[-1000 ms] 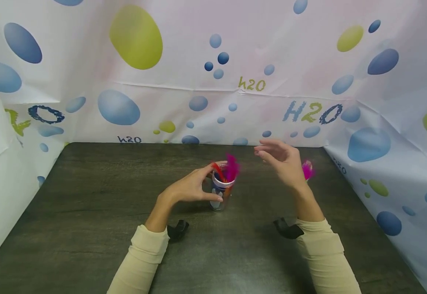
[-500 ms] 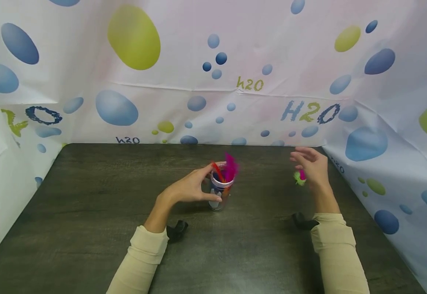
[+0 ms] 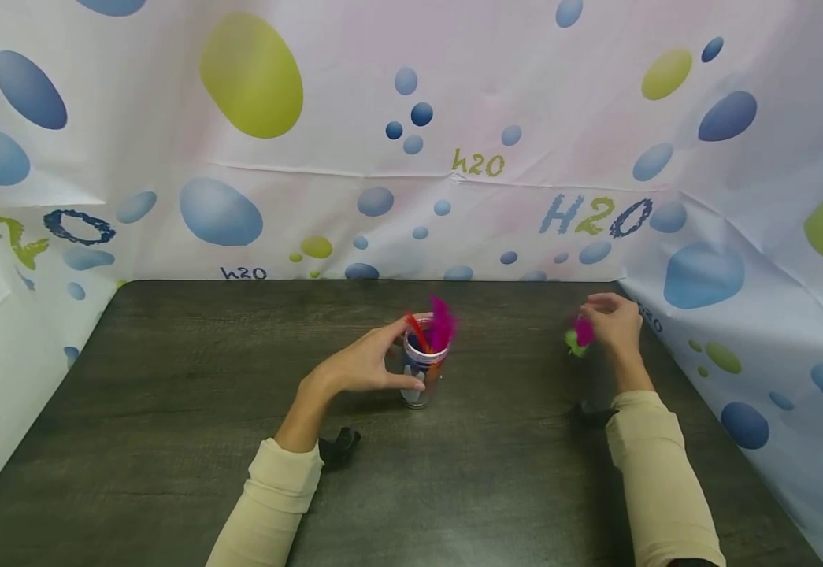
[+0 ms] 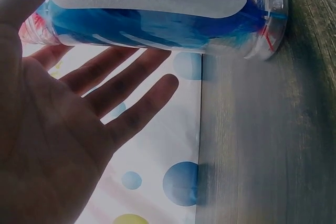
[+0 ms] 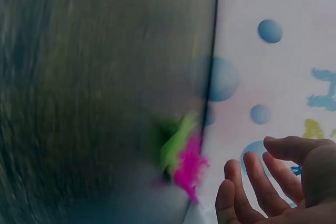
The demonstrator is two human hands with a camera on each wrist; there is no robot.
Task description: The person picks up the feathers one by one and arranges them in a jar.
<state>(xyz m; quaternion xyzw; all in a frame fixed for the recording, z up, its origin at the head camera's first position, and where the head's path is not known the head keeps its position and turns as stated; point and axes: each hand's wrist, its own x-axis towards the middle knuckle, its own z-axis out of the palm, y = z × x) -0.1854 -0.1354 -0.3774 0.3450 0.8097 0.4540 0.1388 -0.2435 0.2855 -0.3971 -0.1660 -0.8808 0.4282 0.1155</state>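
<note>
My left hand (image 3: 361, 361) holds a clear jar (image 3: 418, 398) upright on the table, thumb on the near side and fingers behind it. Inside the jar (image 4: 157, 24) are blue feather-like things, and a pale label covers part of its wall. A magenta feather (image 3: 443, 324) and a red strip (image 3: 417, 331) poke out of its mouth. Over at the right, my right hand (image 3: 617, 321) is close by a magenta feather (image 3: 584, 330) and a green feather (image 3: 574, 343). In the right wrist view the fingers (image 5: 260, 184) curve loosely, apart from these two feathers (image 5: 184, 158).
A dark wood-grain table (image 3: 241, 488) lies under both hands. White sheeting (image 3: 354, 94) with blue and green spots rises behind the table and along both sides. The feathers at the right lie near the back right corner.
My right hand has moved rightward, away from the jar and over to the green and magenta feathers, and has come lower. The left hand has stayed on the jar.
</note>
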